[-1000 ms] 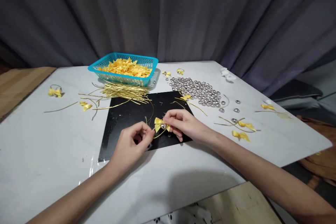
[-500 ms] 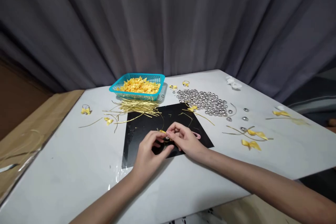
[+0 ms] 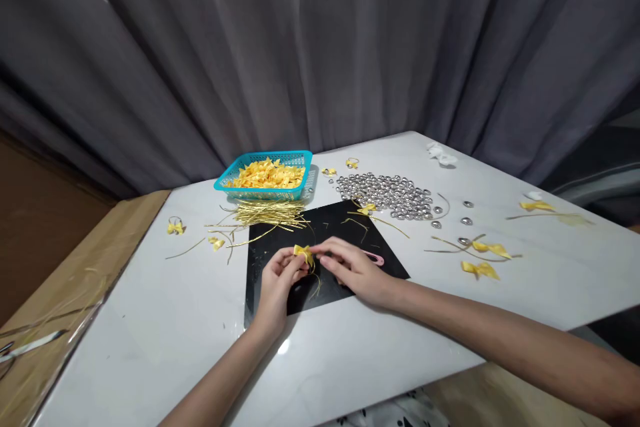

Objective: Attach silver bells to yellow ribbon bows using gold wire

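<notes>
My left hand (image 3: 278, 278) and my right hand (image 3: 353, 269) meet over a black mat (image 3: 325, 227) on the white table (image 3: 150, 340). Both pinch a small yellow ribbon bow (image 3: 303, 253) between their fingertips. A thin gold wire (image 3: 316, 283) hangs down from the bow in a loose curve. Both hands have their fingers closed around the bow. A pink loop (image 3: 374, 257) lies on the mat just right of my right hand.
A teal basket (image 3: 250, 161) full of yellow bows stands at the back. Gold wire ties (image 3: 265, 213) lie in front of it. A heap of silver beads (image 3: 387, 190) lies at the back right. Loose bows (image 3: 480, 269) are scattered right and left (image 3: 175, 227).
The camera has lifted and swung left, so the table sits lower and further right. My hands stayed together on the bow, which now shows above my left fingers with the wire hanging.
</notes>
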### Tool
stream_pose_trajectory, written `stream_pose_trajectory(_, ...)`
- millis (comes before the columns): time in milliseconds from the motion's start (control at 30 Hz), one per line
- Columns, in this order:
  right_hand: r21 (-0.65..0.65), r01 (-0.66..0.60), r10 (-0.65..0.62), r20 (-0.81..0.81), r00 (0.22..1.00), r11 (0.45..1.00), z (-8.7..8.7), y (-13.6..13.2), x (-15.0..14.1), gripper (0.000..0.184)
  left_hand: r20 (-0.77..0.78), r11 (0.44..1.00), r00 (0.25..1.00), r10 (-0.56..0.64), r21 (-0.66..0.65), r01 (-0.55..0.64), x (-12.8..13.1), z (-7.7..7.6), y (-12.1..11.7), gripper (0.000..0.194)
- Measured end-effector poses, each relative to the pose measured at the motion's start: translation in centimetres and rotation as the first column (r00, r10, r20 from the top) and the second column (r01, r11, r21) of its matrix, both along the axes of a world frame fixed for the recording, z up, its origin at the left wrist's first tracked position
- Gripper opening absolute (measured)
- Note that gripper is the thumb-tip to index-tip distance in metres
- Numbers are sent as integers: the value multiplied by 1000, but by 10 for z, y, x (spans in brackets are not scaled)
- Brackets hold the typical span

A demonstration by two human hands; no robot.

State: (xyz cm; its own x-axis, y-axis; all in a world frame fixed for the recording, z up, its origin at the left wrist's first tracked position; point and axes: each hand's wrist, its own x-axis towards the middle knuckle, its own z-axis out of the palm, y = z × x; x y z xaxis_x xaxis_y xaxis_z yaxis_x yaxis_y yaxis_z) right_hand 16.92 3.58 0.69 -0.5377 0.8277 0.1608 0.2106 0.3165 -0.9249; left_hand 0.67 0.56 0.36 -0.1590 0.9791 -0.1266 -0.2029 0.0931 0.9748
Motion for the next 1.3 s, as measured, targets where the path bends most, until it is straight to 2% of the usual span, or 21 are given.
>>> stream_pose_trajectory(67, -183, 79, -86, -31, 996, 980, -3, 6, 0, 39, 34, 999, 999, -29, -43, 31, 1, 1, 0, 23)
stream_pose_trajectory(100, -254, 75, -88, -37, 995, 964, -5, 9, 0, 42, 46, 997, 998, -48, -62, 51, 1, 1, 0, 22)
stream_pose_trajectory(200, -345, 5, -21, -41, 999, 938, -9, 18, 1, 38, 63, 989, 993, -100, -102, 106, 2, 1, 0, 23)
stream_pose_trajectory(367, -346, -23, 6, -50, 999, 938, -5, 22, 5, 28, 38, 983, 990, -137, -116, 140, 1, 1, 0, 26)
stream_pose_trajectory(533, -319, -65, 54, -44, 998, 946, 2, 20, 8, 25, -50, 986, 989, -136, -105, 131, 2, 1, 0, 22)
stream_pose_trajectory(667, -325, -73, 60, -50, 997, 943, 1, 22, 9, 24, -79, 982, 982, -170, -100, 162, 2, 0, 1, 23)
stream_pose_trajectory(933, -464, -145, 121, -82, 989, 874, -3, 21, 8, 38, -141, 984, 974, -178, -53, 172, 4, -1, -1, 29)
stream_pose_trajectory(1067, -502, -119, 76, -106, 991, 857, -3, 18, 5, 40, -174, 990, 975, -139, -12, 139, 4, -4, -2, 28)
stream_pose_trajectory(1300, -508, -21, -53, -132, 990, 861, -10, 14, 0, 38, -149, 996, 985, -88, 20, 92, 3, -10, 1, 29)
